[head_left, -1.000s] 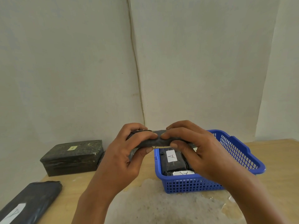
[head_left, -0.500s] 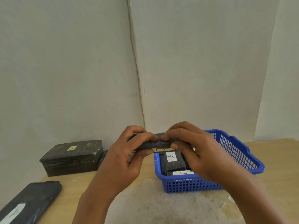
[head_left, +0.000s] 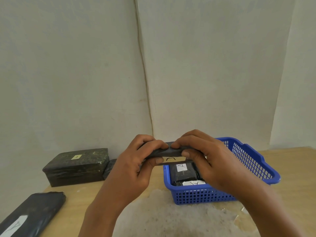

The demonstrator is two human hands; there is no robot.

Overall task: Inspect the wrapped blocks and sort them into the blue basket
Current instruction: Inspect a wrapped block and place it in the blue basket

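Both hands hold one black wrapped block in the air above the table, just left of the blue basket. My left hand grips its left end and my right hand grips its right end, fingers over the top and thumbs below. A white label marked A shows on the block's tilted near face. Inside the basket lie two wrapped blocks with white A labels. A larger wrapped block sits at the back left, and a flat black one lies at the front left.
The wooden table ends at a pale wall behind. A small dark wrapped piece sits right of the larger block. A worn white patch covers the table's near middle.
The held block has tipped so that its white A label now faces me; the hands stay in much the same place.
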